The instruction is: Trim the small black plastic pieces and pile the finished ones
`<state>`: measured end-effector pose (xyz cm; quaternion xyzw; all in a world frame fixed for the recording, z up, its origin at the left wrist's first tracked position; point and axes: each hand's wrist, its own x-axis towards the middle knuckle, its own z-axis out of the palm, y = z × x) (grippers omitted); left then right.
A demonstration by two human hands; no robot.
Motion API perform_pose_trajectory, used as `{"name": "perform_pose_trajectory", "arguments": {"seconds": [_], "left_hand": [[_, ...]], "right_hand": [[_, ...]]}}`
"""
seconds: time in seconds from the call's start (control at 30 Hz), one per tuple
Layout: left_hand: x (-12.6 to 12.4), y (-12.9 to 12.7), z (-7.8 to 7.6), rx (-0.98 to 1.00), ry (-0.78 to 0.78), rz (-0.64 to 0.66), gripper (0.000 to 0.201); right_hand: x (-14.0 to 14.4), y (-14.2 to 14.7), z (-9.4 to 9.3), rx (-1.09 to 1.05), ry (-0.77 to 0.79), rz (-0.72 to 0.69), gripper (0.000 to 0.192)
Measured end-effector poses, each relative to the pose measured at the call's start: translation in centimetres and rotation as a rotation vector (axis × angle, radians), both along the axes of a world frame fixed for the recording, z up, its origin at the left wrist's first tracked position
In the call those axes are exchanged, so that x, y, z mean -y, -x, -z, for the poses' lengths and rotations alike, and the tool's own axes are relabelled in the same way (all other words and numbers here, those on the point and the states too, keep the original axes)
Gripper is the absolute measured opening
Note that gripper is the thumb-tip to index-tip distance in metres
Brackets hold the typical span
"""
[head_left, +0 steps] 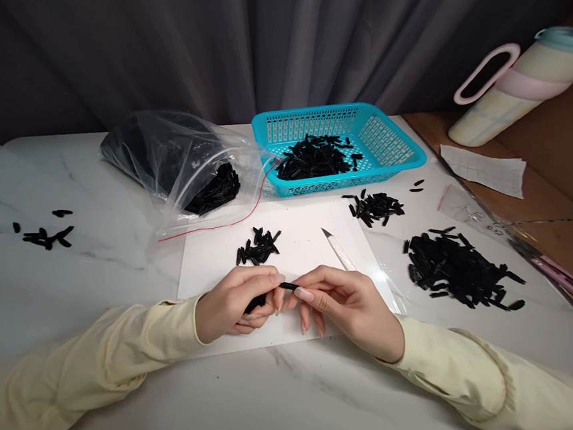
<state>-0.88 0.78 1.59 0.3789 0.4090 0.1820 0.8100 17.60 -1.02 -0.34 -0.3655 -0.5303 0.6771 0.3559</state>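
Between my two hands is a thin black stick-like piece (289,286), pinched at its left end by my left hand (241,299) and at its right end by my right hand (347,303). More black pieces (257,303) lie in the curled fingers of my left hand. Both hands are over a white sheet (297,227). Just beyond them a small pile of black pieces (259,246) rests on the sheet. A craft knife (338,249) with its blade pointing away lies behind my right hand.
At the back stand a clear zip bag (172,165) of black pieces and a blue basket (344,182) holding more. Loose piles (462,270) lie right, a few pieces (48,238) left. Pink-handled scissors (568,281), a paper slip (488,169) and a tumbler (517,94) are far right.
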Motion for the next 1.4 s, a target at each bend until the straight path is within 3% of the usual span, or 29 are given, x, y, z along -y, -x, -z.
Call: {"name": "perform_pose_trajectory", "arguments": {"seconds": [0.33, 0.63, 1.4], "left_hand": [[0.16, -0.04, -0.15, 0.002, -0.027, -0.022, 0.028], [0.57, 0.07, 0.35, 0.005, -0.134, -0.011, 0.017], [0.93, -0.04, 0.66, -0.075, -0.3, 0.014, 0.014]], "right_hand": [[0.11, -0.02, -0.44, 0.101, -0.128, 0.049, 0.012], [0.17, 0.06, -0.22, 0.084, -0.077, 0.124, 0.013], [0.27, -0.07, -0.06, 0.217, -0.302, 0.244, 0.006]]}}
